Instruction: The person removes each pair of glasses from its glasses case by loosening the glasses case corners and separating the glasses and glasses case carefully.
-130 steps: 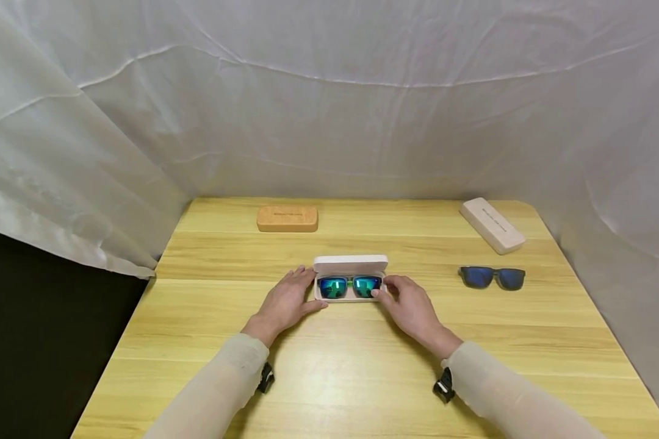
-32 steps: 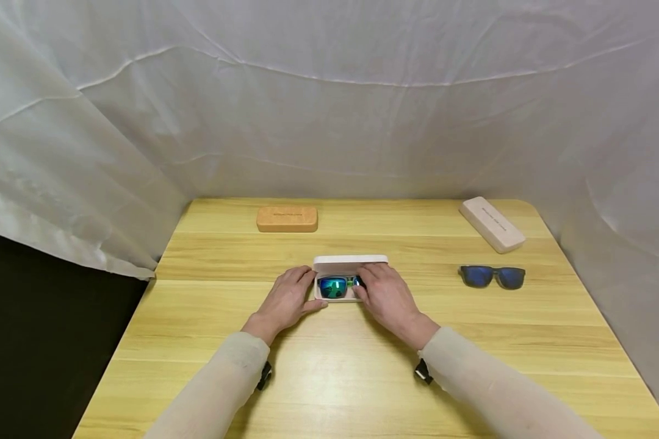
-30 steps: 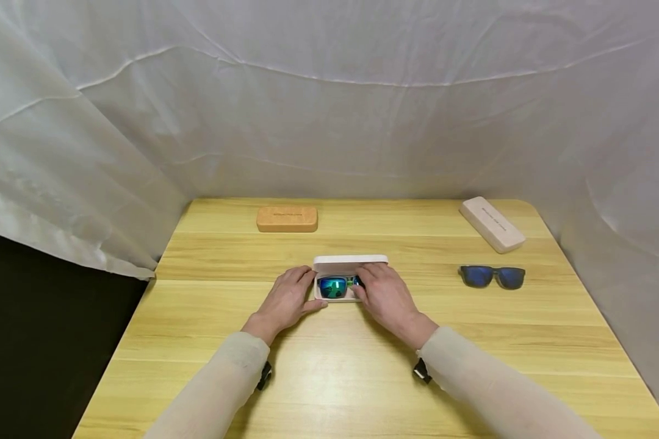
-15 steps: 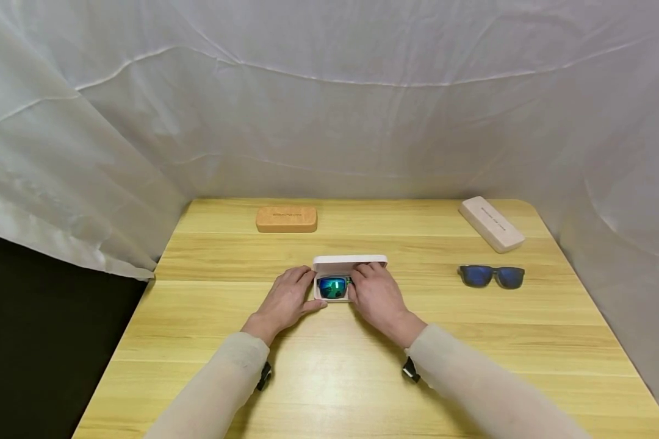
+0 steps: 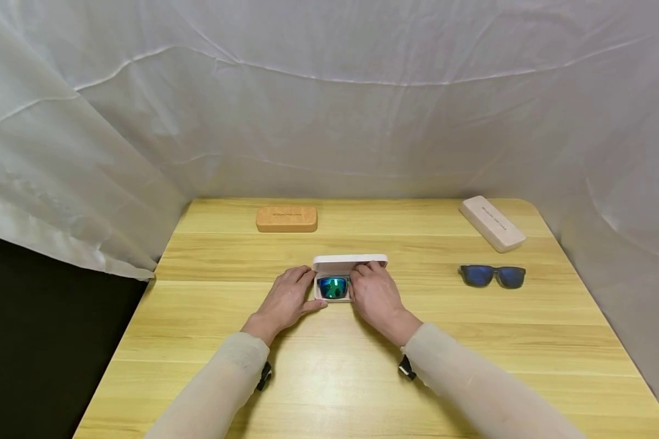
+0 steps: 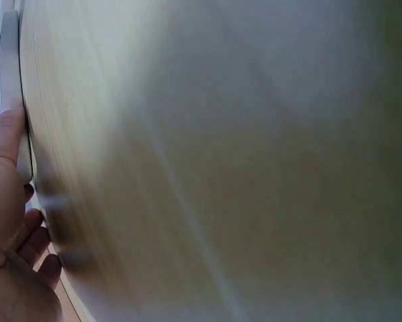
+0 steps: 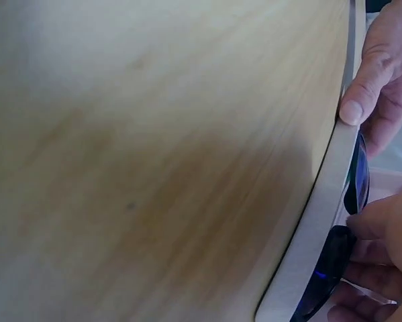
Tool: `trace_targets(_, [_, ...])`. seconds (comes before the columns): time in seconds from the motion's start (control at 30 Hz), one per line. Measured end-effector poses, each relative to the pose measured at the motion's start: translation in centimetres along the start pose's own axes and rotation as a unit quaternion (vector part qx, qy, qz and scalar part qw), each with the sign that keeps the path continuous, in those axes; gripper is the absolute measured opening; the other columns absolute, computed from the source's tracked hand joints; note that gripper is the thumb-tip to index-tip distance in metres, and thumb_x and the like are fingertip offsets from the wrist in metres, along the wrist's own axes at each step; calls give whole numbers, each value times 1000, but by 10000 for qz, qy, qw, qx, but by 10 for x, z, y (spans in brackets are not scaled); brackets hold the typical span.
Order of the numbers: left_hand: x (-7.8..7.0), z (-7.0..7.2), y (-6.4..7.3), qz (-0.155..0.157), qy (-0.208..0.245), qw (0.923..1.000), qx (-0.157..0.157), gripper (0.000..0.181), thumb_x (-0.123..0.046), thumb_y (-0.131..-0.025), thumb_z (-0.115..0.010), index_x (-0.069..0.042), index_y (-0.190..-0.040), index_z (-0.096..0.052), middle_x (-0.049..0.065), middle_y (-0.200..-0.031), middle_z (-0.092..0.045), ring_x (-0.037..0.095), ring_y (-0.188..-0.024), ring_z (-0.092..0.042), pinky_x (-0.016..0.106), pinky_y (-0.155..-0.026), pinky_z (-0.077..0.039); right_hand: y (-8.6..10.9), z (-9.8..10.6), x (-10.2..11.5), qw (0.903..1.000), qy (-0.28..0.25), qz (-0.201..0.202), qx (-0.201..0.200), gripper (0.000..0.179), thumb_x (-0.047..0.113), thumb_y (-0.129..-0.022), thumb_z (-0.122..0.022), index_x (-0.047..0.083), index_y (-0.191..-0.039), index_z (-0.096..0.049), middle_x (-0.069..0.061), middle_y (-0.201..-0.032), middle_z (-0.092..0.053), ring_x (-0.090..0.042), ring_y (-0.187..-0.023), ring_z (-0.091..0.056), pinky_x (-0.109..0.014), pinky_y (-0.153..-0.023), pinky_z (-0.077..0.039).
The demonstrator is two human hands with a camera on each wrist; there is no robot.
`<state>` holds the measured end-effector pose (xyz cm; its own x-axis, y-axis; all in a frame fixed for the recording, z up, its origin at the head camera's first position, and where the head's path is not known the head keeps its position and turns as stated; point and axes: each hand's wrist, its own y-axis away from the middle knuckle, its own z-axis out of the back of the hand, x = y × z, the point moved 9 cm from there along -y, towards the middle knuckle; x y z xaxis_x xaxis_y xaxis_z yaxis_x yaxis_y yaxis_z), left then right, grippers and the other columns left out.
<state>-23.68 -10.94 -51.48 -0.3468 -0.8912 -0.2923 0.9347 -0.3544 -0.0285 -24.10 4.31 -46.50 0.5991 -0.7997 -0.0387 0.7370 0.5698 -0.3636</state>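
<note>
A pale glasses case (image 5: 329, 261) sits at mid-table with its lid raised, and mirrored blue-green sunglasses (image 5: 332, 288) lie inside. My left hand (image 5: 285, 299) holds the case's left end, its thumb along the front wall, as the left wrist view also shows (image 6: 6, 201). Over the right half of the case, my right hand (image 5: 378, 297) pinches the sunglasses near the bridge. It covers the right lens in the head view; from the right wrist, that dark lens (image 7: 325, 268) shows beside the thumb.
Behind the left hand lies a closed orange-brown glasses case (image 5: 287, 219). To the back right are another closed pale case (image 5: 492, 224) and dark blue sunglasses (image 5: 492, 277). A light curtain (image 5: 362, 134) hangs behind the wooden table (image 5: 329, 378).
The right hand has gone left from the case's right end, across the right lens, to the bridge. My left hand stays at the left end.
</note>
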Motion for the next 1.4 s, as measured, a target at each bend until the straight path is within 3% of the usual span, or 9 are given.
trace_targets(0.33, [-1, 2, 1, -29, 13, 10000, 2, 82, -59, -97, -69, -3, -154, -50, 16, -154, -52, 36, -147, -46, 55, -124, -39, -2, 10, -1, 9999, -65, -133, -9, 11, 14, -88, -79, 4, -86, -74, -8, -86, -74, -28, -87, -68, -40, -87, -55])
trace_targets(0.6, [0, 0, 1, 30, 0, 10000, 41, 82, -60, -97, -68, -4, -154, -50, 15, -156, -51, 35, -148, -44, 55, -124, -39, 0, 13, -2, 9994, -206, -157, 238, 21, 22, -86, -88, 6, -89, -74, -6, -87, -71, -26, -82, -59, -37, -72, -51])
trace_targets(1.17, [0, 0, 0, -20, -36, 10000, 24, 81, -59, -98, -68, -4, -155, -50, 15, -155, -52, 36, -148, -45, 55, -123, -40, 4, 15, -2, 9995, 41, 307, 86, 12, 12, -88, -78, 4, -94, -73, -8, -89, -69, -28, -86, -62, -38, -74, -54])
trace_targets(1.4, [0, 1, 1, 3, 16, 10000, 52, 83, -58, -97, -69, -4, -156, -48, 16, -156, -51, 36, -149, -44, 56, -124, -39, 6, 13, -3, 9982, -42, 480, 354, 17, 11, -89, -78, 1, -101, -71, -10, -92, -69, -28, -91, -66, -40, -83, -60])
